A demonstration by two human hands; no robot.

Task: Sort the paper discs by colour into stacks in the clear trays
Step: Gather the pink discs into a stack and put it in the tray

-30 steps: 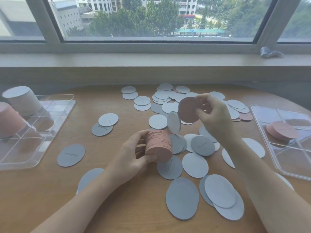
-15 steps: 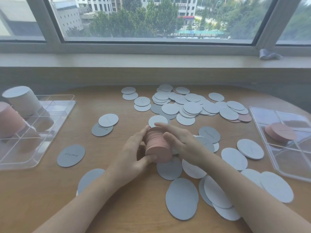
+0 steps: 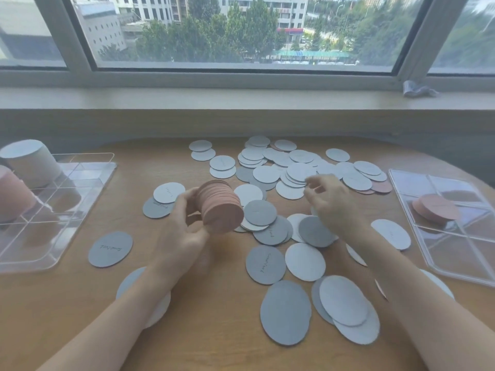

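Observation:
My left hand [image 3: 184, 231] grips a thick stack of pink discs [image 3: 219, 207], tilted on its side above the table's middle. My right hand [image 3: 330, 200] hovers to the right of the stack with loosely curled fingers and nothing in it, its fingertips over the pile of white and grey discs [image 3: 297, 170]. A few loose pink discs [image 3: 381, 186] peek out at the pile's right edge. The left clear tray [image 3: 80, 183] holds a tall white stack [image 3: 29, 162] and a tall pink stack [image 3: 13, 194]. The right clear tray [image 3: 428, 253] holds a low pink stack [image 3: 436, 208].
Grey and white discs lie scattered over the wooden table [image 3: 214, 330], several near its front under my forearms, such as a large grey disc [image 3: 285, 311]. A lone grey disc [image 3: 110, 249] lies beside the left tray. A window sill [image 3: 241, 99] runs behind the table.
My right hand brought a pink disc to the stack, let go and moved right, back toward the pile. My left hand raised the stack slightly.

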